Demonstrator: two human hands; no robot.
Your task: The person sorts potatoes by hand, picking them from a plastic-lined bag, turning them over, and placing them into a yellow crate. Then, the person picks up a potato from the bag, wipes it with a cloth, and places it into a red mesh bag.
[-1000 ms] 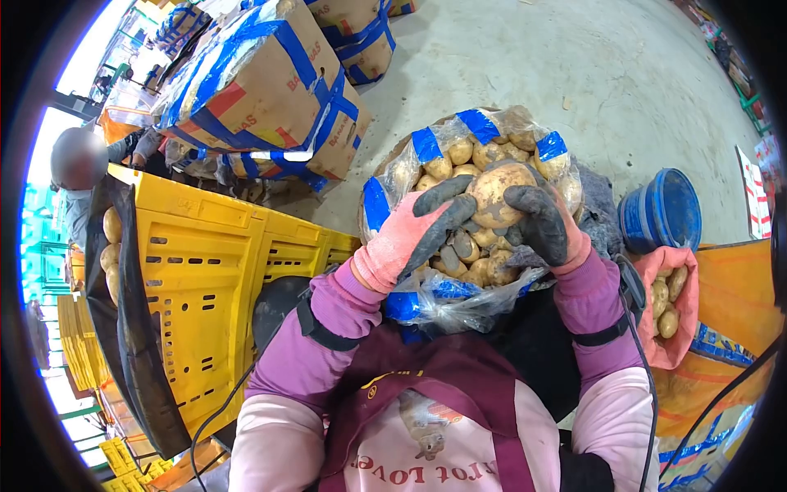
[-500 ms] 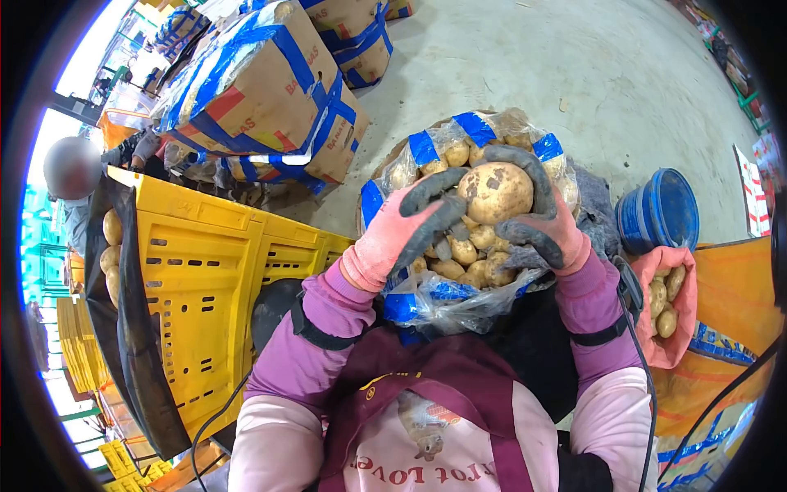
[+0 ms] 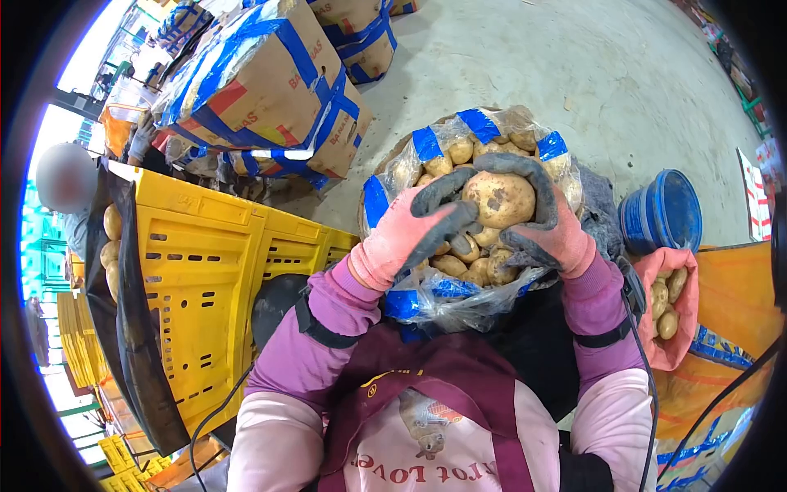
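A large brown potato (image 3: 499, 200) with dark dirt patches is held above an open, plastic-lined container (image 3: 447, 305) of smaller potatoes (image 3: 450, 265). My right hand (image 3: 560, 220), in a pink glove with grey palm and fingers, curls around its right side, fingers over the top and thumb below. From the left, my left hand (image 3: 418, 227) in a matching glove has its bent fingers against the potato's left edge. Blue tape strips (image 3: 427, 144) run over the container's rim. Part of the heap is hidden under my hands.
Yellow slatted crates (image 3: 201, 271) stand at my left, with a person (image 3: 70, 184) beyond them. Taped cardboard boxes (image 3: 262, 90) are ahead left. To the right are a blue bucket (image 3: 661, 215) and a pink bag (image 3: 684, 312) with potatoes inside.
The potato has turned slightly in my hands, showing a paler side with fewer dirt patches. My left fingers have curled in closer to it. The view has shifted a little.
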